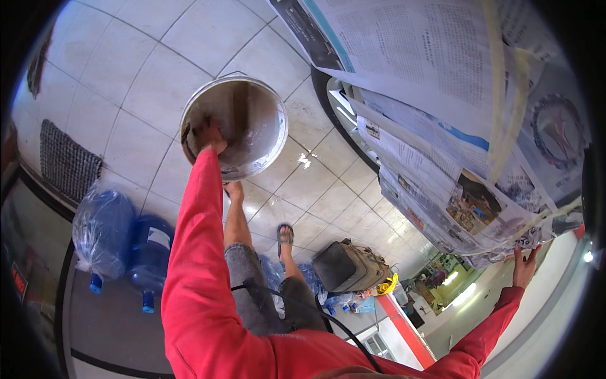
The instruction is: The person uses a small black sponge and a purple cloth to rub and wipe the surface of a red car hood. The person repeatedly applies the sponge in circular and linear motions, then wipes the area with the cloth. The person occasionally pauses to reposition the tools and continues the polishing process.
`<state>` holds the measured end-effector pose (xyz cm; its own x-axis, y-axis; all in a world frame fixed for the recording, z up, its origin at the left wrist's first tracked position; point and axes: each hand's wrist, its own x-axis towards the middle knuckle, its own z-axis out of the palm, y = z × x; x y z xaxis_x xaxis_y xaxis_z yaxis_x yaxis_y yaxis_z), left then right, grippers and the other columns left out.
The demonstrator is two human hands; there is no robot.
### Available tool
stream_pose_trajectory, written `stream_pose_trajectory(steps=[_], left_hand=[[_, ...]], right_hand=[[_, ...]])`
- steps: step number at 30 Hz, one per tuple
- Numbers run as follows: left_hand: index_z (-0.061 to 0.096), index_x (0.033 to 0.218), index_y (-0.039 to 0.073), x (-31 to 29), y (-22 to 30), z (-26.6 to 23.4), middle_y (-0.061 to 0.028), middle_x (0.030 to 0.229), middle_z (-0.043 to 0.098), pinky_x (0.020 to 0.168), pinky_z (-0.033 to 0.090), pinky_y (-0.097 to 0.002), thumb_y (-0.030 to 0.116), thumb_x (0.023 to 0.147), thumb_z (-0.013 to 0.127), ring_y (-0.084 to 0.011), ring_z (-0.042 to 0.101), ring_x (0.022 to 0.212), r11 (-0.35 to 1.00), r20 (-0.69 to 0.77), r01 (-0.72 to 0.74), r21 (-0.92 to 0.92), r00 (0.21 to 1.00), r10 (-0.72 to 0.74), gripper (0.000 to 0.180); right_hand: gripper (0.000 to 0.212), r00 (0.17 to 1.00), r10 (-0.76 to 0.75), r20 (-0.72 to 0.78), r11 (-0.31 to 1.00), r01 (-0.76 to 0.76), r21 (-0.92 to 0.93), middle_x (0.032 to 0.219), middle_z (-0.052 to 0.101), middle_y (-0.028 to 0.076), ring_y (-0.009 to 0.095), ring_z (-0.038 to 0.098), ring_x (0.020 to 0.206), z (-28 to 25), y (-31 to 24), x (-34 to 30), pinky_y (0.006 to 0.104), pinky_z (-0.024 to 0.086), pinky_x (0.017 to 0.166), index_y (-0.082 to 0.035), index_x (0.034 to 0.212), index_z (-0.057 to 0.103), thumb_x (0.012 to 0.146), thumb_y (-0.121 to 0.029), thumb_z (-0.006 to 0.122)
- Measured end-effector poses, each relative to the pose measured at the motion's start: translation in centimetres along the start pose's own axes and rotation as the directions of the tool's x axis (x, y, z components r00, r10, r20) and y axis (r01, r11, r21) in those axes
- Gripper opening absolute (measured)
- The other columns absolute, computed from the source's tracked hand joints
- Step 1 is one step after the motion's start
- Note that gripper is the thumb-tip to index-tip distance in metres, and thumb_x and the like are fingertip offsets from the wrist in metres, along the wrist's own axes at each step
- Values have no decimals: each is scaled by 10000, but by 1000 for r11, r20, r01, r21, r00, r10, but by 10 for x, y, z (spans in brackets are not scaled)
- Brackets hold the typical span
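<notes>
Over the tiled floor [158, 57], the left hand [208, 138] — fingers clenched on a grey bucket [243, 123] — while the right hand [524, 265], fingers spread, presses taped newspaper [442, 101].

Left arm in a red sleeve stretched straight down, left hand [210, 138] curled shut in a grip at its end. Right arm extended out sideways, right hand [524, 265] open, fingers spread, palm pressed flat.

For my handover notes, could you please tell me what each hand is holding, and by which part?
The left hand grips the metal bucket by its rim. The right hand holds nothing; it lies open against the newspaper sheets.
</notes>
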<state>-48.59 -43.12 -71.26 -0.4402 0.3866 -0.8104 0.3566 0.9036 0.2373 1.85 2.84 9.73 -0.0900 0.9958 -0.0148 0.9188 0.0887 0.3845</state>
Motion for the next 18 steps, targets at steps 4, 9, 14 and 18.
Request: stream_pose_trajectory(steps=[4, 9, 14, 18], left_hand=[[584, 1446, 119, -4, 9, -1, -243, 1485, 563, 1164, 455, -543, 241, 919, 730, -458, 513, 1399, 998, 49, -8, 63, 999, 5, 561], [734, 1170, 32, -43, 2, -39, -264, 1146, 752, 929, 566, -550, 317, 953, 700, -466, 712, 1094, 975, -26, -39, -220, 999, 34, 359], [750, 1148, -1, -138, 1, -80, -231, 1045, 786, 875, 586, -468, 238, 936, 734, -390, 759, 997, 844, -408, -365, -394, 892, 196, 320], [739, 1172, 17, -247, 85, -158, -109, 1087, 804, 907, 594, -340, 26, 904, 705, -200, 769, 1016, 566, -360, -523, -637, 852, 381, 270]], right_hand=[[1099, 1000, -18, 19, 965, 13, 263, 1728, 335, 225, 325, 412, 1547, -4, 19, -11, 457, 391, 1236, -7, 1711, 188, 891, -274, 868], [1127, 997, -9, 77, 960, -13, 281, 1522, 616, 183, 260, 634, 1330, 11, -35, -21, 401, 489, 1133, 1, 1676, 326, 792, -303, 955], [1353, 971, -204, -125, 973, 215, 80, 1554, 536, 312, 432, 580, 1405, -4, -78, -40, 448, 485, 1135, 26, 1677, 257, 699, -613, 939], [1406, 981, -165, -99, 970, 179, 162, 1670, 366, 330, 424, 452, 1516, -14, -76, -53, 453, 444, 1187, 75, 1659, 254, 682, -691, 915]])
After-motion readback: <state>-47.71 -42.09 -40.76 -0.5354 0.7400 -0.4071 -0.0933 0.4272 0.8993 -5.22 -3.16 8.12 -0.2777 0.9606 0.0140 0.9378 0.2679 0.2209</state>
